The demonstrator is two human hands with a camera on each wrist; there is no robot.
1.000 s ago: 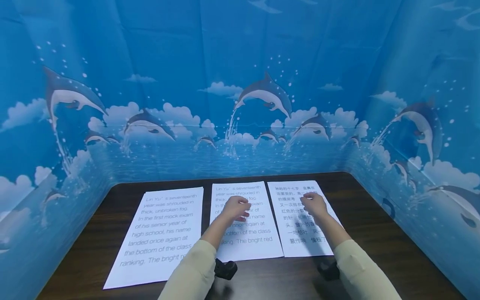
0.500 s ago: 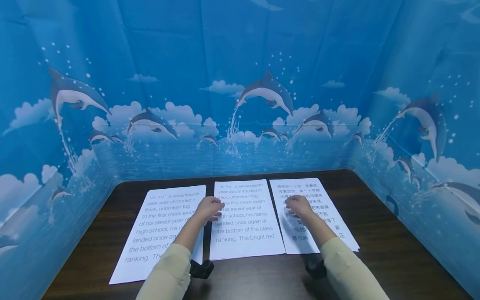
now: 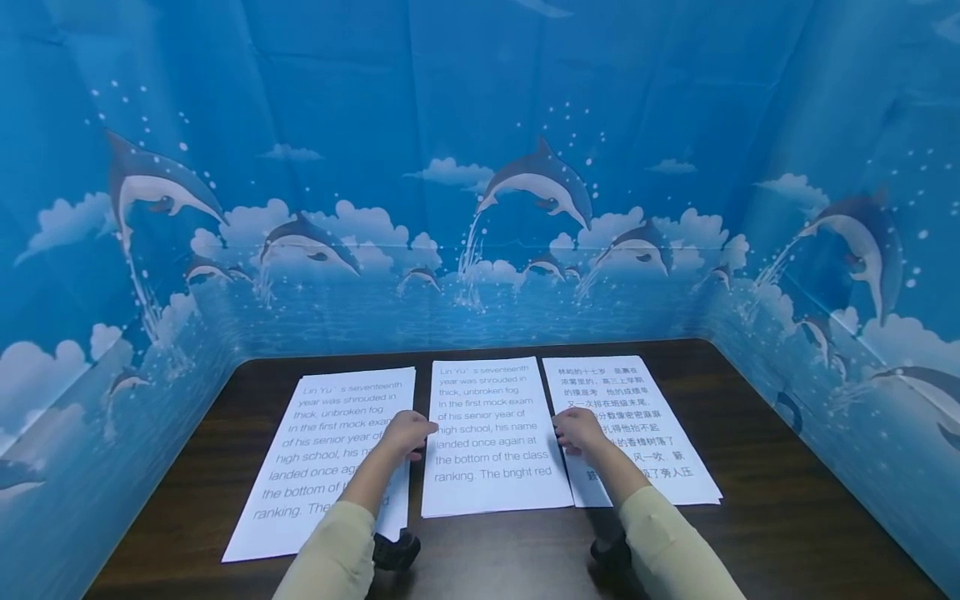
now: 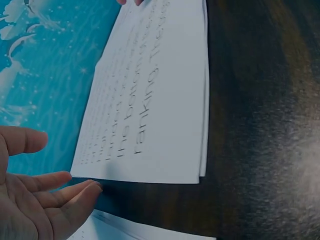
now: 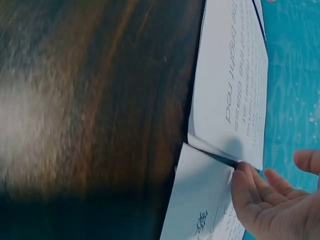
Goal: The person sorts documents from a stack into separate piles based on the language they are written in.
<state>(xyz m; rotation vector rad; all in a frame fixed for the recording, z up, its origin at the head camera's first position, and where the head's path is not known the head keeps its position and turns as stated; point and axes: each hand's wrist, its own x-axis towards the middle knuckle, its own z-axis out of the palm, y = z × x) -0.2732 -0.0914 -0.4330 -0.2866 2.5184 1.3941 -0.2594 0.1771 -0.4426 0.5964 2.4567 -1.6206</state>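
Three stacks of printed paper lie side by side on the dark table. My left hand (image 3: 405, 435) is at the left edge of the middle stack (image 3: 491, 497), with the left stack (image 3: 300, 529) under its wrist. In the left wrist view the left hand (image 4: 47, 202) has extended fingers and thumb apart, close to that edge and holding nothing. Across from it, my right hand (image 3: 581, 431) hovers by the right edge, over the right stack (image 3: 686, 487). Its fingers (image 5: 245, 192) are relaxed at the gap between the stacks; whether they touch paper I cannot tell.
A blue dolphin-print curtain (image 3: 480, 208) encloses the back and sides of the brown wooden table (image 3: 517, 558). Black wrist straps (image 3: 396, 550) sit under the forearms. The left and middle stacks carry English text, the right one Chinese.
My left hand has moved left from over the middle stack to its left edge. The right hand has shifted left and nearer, from the right stack to the middle stack's right edge.
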